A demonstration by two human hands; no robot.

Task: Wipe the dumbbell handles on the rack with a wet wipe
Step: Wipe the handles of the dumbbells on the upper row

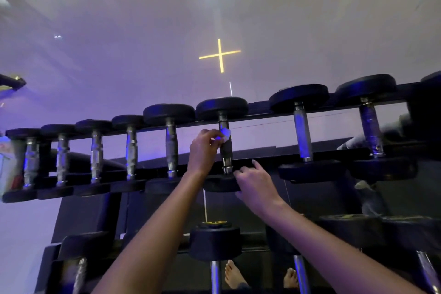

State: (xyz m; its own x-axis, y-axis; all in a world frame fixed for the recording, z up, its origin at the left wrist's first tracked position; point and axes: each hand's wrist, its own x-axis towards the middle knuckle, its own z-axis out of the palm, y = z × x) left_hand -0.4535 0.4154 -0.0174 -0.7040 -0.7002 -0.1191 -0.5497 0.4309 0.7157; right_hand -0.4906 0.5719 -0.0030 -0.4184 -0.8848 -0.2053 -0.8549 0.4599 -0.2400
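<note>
Wiping step, frame centre: left hand pinches the wipe against a rack dumbbell's handle. Right hand, fingers loosely bent, steadies its near head. Next: stroke along handle.

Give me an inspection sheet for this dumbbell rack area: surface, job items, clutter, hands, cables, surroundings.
Surface: rack, upper row of dumbbells lying across its rails, more below.
Job's things: wet wipe pressed on one upper dumbbell handle.
Clutter: blurred colourful item at left end, unidentifiable.
Hands: left hand pinches the wet wipe against the handle; right hand touches that dumbbell's near head, grip unclear.
Cables: nothing seen.
Surroundings: pale wall with yellow cross of light; bare feet below.
</note>
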